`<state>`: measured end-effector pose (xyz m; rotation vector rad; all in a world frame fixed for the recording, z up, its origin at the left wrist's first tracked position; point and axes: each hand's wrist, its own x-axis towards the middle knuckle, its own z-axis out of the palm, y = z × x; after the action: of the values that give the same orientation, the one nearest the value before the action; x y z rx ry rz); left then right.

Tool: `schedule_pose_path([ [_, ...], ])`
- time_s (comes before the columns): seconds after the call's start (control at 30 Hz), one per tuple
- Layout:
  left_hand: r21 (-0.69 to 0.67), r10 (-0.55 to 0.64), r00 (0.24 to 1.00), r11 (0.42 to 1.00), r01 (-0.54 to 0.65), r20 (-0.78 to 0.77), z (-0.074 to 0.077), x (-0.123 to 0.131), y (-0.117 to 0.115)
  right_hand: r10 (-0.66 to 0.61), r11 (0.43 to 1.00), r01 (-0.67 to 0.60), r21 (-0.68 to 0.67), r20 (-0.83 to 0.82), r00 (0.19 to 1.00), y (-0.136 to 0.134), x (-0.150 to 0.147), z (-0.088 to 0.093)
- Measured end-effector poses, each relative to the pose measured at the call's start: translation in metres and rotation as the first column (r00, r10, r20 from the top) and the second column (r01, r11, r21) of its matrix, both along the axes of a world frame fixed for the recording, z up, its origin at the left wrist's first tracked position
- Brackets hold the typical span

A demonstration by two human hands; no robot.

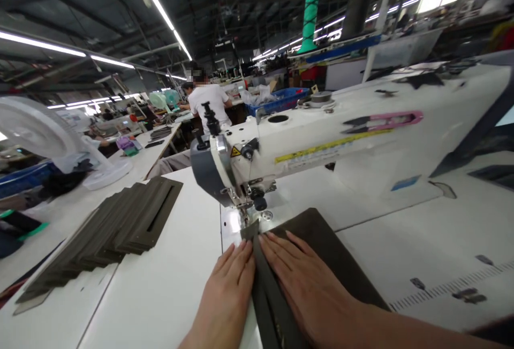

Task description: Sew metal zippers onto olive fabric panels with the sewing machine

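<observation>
Sewing machine, white, stands on a white surface; dark fabric at its needle end, left hand and right hand lying flat upon it; overlapping dark panels at left; white fan beyond them.

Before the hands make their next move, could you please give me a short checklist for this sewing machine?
1. Left hand flat on the fabric: ok, it lies near the left edge.
2. Right hand flat on the fabric: ok, fingers stretched forward.
3. Both hands apart from the needle: ok, the fingertips stop short of it.
4. Fabric clamped beneath the needle: cannot tell; its front end reaches there, but the detail is too small.
5. Stack of dark pieces away from the hands: ok, it lies off to the left.
6. Pink-handled snips out of the fabric's way: ok, up on the sewing machine.
</observation>
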<state>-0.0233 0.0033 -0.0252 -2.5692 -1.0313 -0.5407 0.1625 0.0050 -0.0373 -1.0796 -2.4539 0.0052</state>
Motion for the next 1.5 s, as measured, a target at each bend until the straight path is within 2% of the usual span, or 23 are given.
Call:
schedule_pose_path([
  [0.1,0.055,-0.042,0.999,0.998,0.044,-0.034,-0.002,-0.006,0.005,-0.016,0.999,0.015,-0.052,-0.025,1.0,0.003,-0.003,0.002],
  [0.2,-0.006,-0.051,0.994,0.999,0.051,-0.093,0.001,-0.013,0.008,-0.021,0.996,0.017,-0.086,-0.045,0.999,0.005,-0.005,0.003],
  [0.4,-0.06,-0.061,0.991,0.997,0.054,-0.118,0.004,-0.022,0.014,-0.005,0.994,-0.004,-0.112,-0.078,0.997,0.007,-0.003,0.002],
  [0.57,-0.065,-0.061,0.989,0.996,0.053,-0.138,0.01,-0.016,0.013,0.003,0.986,-0.02,-0.168,-0.101,0.995,0.006,-0.001,0.004],
  [0.7,-0.084,-0.019,0.987,0.996,0.005,-0.159,0.014,-0.007,0.007,0.081,0.97,-0.083,-0.23,-0.018,0.997,0.003,0.005,0.011],
  [0.8,-0.075,0.016,0.991,0.997,-0.026,-0.131,0.011,-0.004,0.0,0.12,0.959,-0.107,-0.263,0.034,0.992,-0.001,0.008,0.015],
  [0.9,-0.074,0.023,0.997,0.997,-0.029,-0.078,0.006,-0.003,-0.005,0.123,0.969,-0.106,-0.224,0.065,0.99,-0.003,0.007,0.012],
  [1.03,-0.077,0.09,0.996,0.993,-0.089,0.01,0.007,0.0,-0.004,0.111,0.989,-0.1,-0.105,0.112,0.987,0.0,0.004,0.004],
  [1.17,-0.101,0.092,0.995,0.991,-0.088,0.039,0.008,-0.001,0.011,0.088,0.996,-0.085,-0.028,0.144,0.986,0.015,0.001,0.0],
  [1.33,-0.052,0.057,0.997,0.997,-0.054,0.057,0.003,-0.004,0.032,0.102,0.994,-0.108,0.027,0.163,0.981,0.036,-0.003,0.0],
  [1.5,-0.034,0.071,0.994,0.997,-0.068,0.083,0.0,-0.004,0.039,0.13,0.989,-0.14,0.044,0.175,0.976,0.044,-0.003,-0.002],
])
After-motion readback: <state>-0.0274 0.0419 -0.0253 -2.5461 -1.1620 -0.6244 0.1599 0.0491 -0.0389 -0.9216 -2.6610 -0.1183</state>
